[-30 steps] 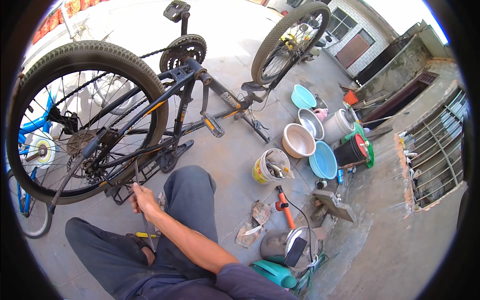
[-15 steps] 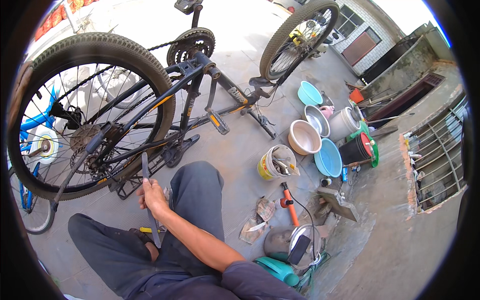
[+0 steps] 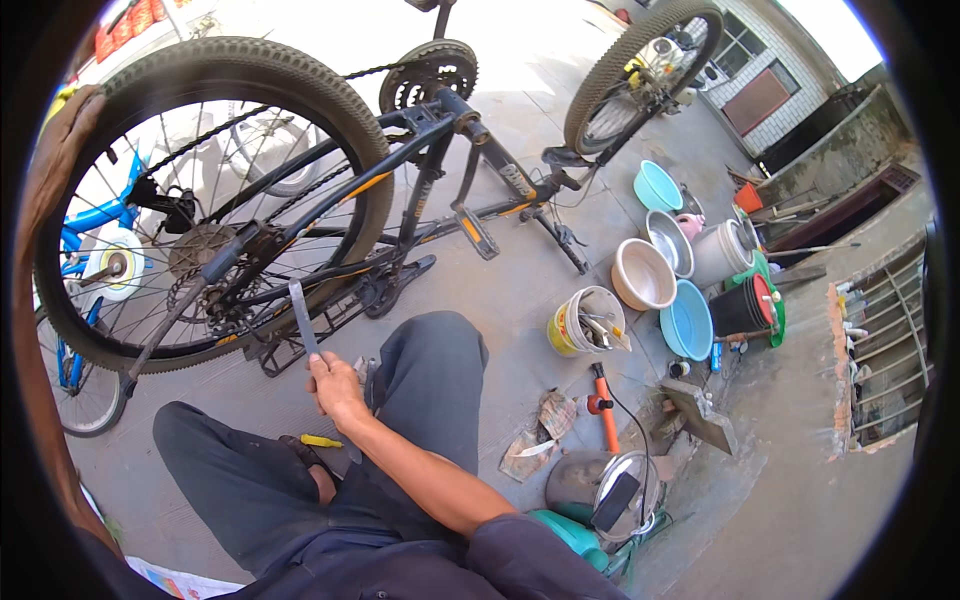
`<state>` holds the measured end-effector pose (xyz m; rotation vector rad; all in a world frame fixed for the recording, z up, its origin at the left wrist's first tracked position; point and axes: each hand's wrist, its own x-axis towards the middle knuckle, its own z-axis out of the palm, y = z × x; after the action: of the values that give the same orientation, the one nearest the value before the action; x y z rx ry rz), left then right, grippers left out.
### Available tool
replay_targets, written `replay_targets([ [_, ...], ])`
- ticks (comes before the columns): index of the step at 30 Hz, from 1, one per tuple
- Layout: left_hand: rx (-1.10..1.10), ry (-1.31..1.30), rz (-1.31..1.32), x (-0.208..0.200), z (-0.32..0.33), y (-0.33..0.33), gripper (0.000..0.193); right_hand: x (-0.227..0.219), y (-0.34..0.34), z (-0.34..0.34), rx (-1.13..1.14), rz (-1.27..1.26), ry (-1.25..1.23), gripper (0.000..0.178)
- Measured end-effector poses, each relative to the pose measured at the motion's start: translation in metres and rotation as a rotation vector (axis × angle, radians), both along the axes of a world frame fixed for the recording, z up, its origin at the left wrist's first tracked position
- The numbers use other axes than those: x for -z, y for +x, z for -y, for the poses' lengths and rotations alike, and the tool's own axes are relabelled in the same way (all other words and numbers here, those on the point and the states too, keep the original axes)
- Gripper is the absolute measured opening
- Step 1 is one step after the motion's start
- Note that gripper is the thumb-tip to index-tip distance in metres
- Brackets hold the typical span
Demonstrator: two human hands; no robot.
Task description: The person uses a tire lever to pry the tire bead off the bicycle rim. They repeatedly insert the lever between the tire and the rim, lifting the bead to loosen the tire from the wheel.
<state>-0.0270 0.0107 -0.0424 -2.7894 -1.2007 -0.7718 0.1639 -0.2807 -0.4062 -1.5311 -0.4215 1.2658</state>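
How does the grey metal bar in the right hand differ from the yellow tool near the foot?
The grey metal bar is held in the right hand; the yellow tool lies on the ground. The bar is dull grey, while the tool is bright yellow. The bar looks longer than the tool's visible part. Both are elongated.

Bicycle (image 3: 424, 190): before the person (image 3: 430, 375)
Bucket (image 3: 566, 336): left of basins (image 3: 687, 320)
Pump (image 3: 608, 428): between bucket and pot (image 3: 574, 487)
Phone (image 3: 615, 502): on the pot

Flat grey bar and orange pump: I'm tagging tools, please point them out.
Flat grey bar (image 3: 303, 318): head view, on its part beyond the right hand (image 3: 338, 388).
Orange pump (image 3: 609, 428): head view, on its barrel.
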Motion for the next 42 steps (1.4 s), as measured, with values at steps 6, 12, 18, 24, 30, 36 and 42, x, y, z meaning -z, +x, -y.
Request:
replay_targets([
  [6,0.066,0.193,-0.084,-0.007,0.008,0.022,0.057,-0.055,0.015,0.000,-0.050,0.223,0.201,0.033],
  [12,-0.048,0.225,-0.093,-0.005,-0.002,0.015,0.071,-0.128,0.036,-0.017,-0.096,0.488,0.419,0.028],
  [18,-0.017,0.151,-0.069,-0.005,-0.011,0.021,0.074,-0.216,0.070,-0.042,-0.090,1.006,0.531,0.018],
  [24,0.018,0.067,-0.052,-0.017,-0.005,0.022,0.079,-0.294,0.103,-0.078,-0.157,1.491,0.621,0.018],
  [30,0.008,-0.125,-0.071,-0.028,-0.007,0.023,0.087,-0.365,0.110,-0.103,-0.249,1.774,0.593,0.025],
  [36,0.089,-0.129,-0.034,-0.027,-0.010,0.017,0.084,-0.409,0.102,-0.123,-0.431,1.861,0.536,0.022],
  [42,0.098,-0.141,-0.042,-0.026,-0.012,0.018,0.084,-0.431,0.096,-0.136,-0.541,1.945,0.483,0.022],
])
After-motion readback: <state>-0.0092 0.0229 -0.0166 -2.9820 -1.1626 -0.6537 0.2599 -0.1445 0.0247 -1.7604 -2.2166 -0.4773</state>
